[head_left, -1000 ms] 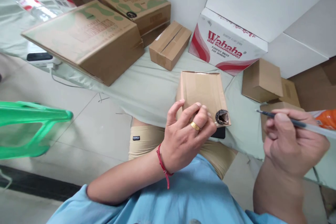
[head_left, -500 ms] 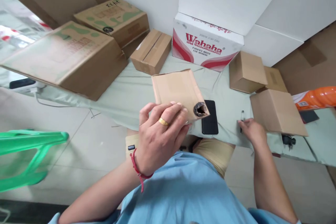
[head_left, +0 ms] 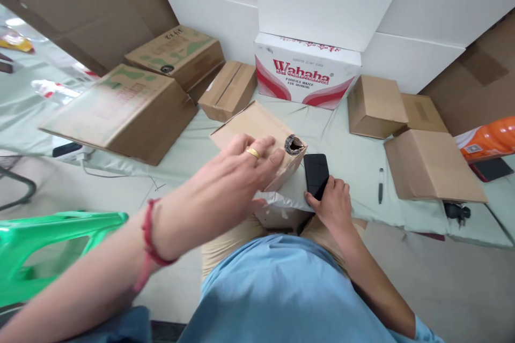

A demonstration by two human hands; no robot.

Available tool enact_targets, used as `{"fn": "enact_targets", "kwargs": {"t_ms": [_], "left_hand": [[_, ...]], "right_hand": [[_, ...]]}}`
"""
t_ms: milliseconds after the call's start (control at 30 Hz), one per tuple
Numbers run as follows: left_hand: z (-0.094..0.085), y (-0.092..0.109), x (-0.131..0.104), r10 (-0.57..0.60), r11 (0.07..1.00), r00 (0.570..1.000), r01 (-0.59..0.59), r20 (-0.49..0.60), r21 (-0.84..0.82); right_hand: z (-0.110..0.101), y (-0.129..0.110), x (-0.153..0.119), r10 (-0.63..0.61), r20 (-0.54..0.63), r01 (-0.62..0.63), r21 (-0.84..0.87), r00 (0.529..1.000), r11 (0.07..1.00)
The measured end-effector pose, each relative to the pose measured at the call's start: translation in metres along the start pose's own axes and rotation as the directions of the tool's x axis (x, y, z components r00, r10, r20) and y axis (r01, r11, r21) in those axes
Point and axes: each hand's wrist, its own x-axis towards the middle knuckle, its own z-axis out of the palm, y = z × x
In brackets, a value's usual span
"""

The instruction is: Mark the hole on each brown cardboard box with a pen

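Observation:
My left hand (head_left: 245, 171) lies over the near side of a small cardboard box (head_left: 257, 118), its fingers spread on the top face. That box has a dark-edged hole (head_left: 295, 144) at its right corner. A black phone (head_left: 316, 171) is flat on the cloth just right of the box. My right hand (head_left: 332, 201) has its thumb and fingers on the phone's lower end, pinching it at both edges. Farther right a pen (head_left: 380, 186) lies on the cloth, untouched.
Brown boxes (head_left: 161, 118) stand at the left, a Wahaha carton (head_left: 306, 72) at the back, more boxes (head_left: 434, 166) at the right beside an orange bottle (head_left: 491, 136). Keys (head_left: 457, 211) lie near the front edge. A green stool (head_left: 60, 225) is at lower left.
My right hand has left the pen and moved left to the phone. The box under my left hand has turned and shifted a little left. The camera view has shifted too.

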Motion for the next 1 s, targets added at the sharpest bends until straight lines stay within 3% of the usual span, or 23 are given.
{"fn": "enact_targets", "kwargs": {"t_ms": [100, 200, 300, 533, 667, 733, 800, 900, 1000], "left_hand": [[-0.012, -0.044, 0.002, 0.128, 0.991, 0.987, -0.13, 0.093, 0.014], [-0.012, -0.072, 0.016, 0.212, 0.976, 0.95, -0.217, 0.229, -0.005], [-0.006, -0.079, 0.038, 0.233, 0.972, 0.925, -0.231, 0.3, -0.044], [0.004, -0.077, 0.08, 0.256, 0.966, 0.934, -0.253, 0.25, -0.046], [-0.002, -0.074, 0.086, 0.167, 0.985, 0.977, -0.161, 0.129, -0.061], [-0.004, -0.071, 0.09, 0.052, 0.998, 0.998, -0.053, -0.03, -0.036], [0.001, -0.066, 0.098, -0.053, 0.999, 0.98, 0.052, -0.192, -0.007], [0.023, -0.054, 0.115, -0.112, 0.992, 0.951, 0.126, -0.287, 0.029], [0.055, -0.043, 0.128, -0.059, 0.996, 0.959, 0.075, -0.277, 0.05]], "right_hand": [[0.001, 0.005, 0.001, 0.005, 0.001, -0.005, 0.015, 1.0, 1.0], [-0.001, 0.008, 0.003, 0.002, 0.039, -0.003, 0.03, 0.999, 1.0], [-0.003, 0.008, 0.008, 0.006, 0.067, -0.01, 0.054, 0.998, 0.999], [-0.003, 0.008, 0.014, 0.04, 0.057, -0.045, 0.09, 0.998, 0.995], [-0.011, 0.013, 0.008, 0.073, 0.054, -0.08, 0.143, 0.996, 0.986], [-0.016, 0.016, 0.006, 0.122, 0.065, -0.133, 0.197, 0.99, 0.971], [-0.019, 0.02, 0.005, 0.166, 0.058, -0.175, 0.241, 0.984, 0.955], [-0.019, 0.03, 0.008, 0.207, -0.034, -0.187, 0.306, 0.978, 0.933], [-0.018, 0.043, 0.012, 0.249, -0.194, -0.148, 0.421, 0.949, 0.895]]}}
